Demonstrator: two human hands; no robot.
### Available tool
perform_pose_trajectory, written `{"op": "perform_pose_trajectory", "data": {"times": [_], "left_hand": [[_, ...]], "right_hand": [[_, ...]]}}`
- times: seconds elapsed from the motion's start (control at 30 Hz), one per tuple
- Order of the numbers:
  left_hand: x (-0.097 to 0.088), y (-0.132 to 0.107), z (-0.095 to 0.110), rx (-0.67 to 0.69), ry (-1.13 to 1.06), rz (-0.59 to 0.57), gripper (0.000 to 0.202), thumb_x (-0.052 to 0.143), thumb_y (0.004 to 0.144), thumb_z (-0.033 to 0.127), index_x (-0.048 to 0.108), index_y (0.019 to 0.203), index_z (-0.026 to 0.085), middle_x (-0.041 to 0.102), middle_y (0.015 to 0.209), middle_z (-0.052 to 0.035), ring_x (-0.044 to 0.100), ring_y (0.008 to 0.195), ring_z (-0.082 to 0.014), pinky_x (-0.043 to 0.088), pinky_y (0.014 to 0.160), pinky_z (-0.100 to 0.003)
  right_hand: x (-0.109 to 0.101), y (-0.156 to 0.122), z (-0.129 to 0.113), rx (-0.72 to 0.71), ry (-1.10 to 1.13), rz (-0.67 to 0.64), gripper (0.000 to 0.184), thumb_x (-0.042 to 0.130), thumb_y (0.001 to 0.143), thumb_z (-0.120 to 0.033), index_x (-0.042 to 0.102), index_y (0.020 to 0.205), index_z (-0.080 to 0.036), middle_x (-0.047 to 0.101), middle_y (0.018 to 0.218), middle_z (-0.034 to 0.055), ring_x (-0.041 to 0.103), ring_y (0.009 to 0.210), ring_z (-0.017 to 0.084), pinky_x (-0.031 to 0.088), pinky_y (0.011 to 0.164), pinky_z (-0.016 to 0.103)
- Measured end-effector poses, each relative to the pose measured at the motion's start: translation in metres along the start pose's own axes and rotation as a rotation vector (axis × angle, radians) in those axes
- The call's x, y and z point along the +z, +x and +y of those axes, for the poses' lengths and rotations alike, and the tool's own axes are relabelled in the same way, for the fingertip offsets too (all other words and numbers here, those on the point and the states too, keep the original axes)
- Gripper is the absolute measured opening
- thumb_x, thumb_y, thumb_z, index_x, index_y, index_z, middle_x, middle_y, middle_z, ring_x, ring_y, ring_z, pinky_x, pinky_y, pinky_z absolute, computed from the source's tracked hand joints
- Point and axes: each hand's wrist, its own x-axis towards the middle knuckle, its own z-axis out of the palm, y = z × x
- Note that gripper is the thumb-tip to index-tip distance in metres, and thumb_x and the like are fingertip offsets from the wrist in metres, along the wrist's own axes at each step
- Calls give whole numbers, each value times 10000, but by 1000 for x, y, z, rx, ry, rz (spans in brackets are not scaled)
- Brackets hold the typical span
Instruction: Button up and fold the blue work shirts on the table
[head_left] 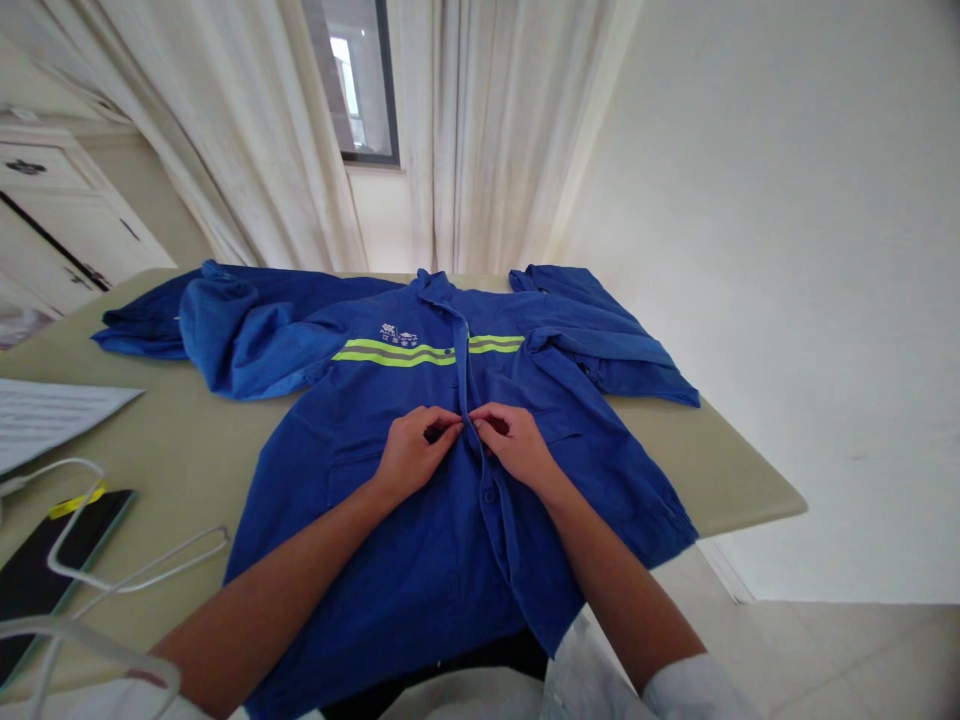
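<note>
A blue work jacket (390, 420) lies front up, with a yellow-green and grey stripe across its chest and a white logo at the upper left. At the middle of its front opening, my left hand (420, 445) pinches the jacket's edge between thumb and fingers. Right beside it, my right hand (514, 440) pinches the front placket (469, 385). Whether a button sits between the fingertips is hidden. Below the hands, a button (489, 496) shows on the opening, and the lower front hangs apart. The jacket's hem reaches over the near table edge towards my lap.
More folded blue cloth (157, 315) lies at the table's far left. On the left are a printed sheet (52, 415), a dark phone or tablet (52, 560) and a white cable (150, 578). The table (742, 480) ends near a white wall at right; curtains hang behind.
</note>
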Motion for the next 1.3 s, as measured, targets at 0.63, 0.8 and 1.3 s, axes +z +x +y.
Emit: {"op": "perform_pose_trajectory", "data": {"times": [0.63,0.8,1.3], "left_hand": [[0,5,11,-124,-221,-40,204,682,930,370,683,1069,221,772,970,-35,735,871,-198,574,797,-325],[4,12,-3,-256,-446,-84,266,739,864,417,647,994,203,756,842,-25,731,780,-194,561,732,-317],[-3,20,-9,-336,-757,-172,384,862,753,391,561,901,206,639,804,37,600,736,-114,476,734,-253]], "right_hand": [[1,0,-1,-290,-417,80,75,713,955,-194,769,991,-228,677,973,38,632,749,146,514,698,274],[1,-3,-3,-278,-434,93,69,705,973,-234,774,973,-244,711,954,46,669,823,184,533,757,302],[0,-2,-7,-394,-358,59,206,566,1054,-272,769,1025,-249,697,1031,67,667,969,191,542,903,312]]}}
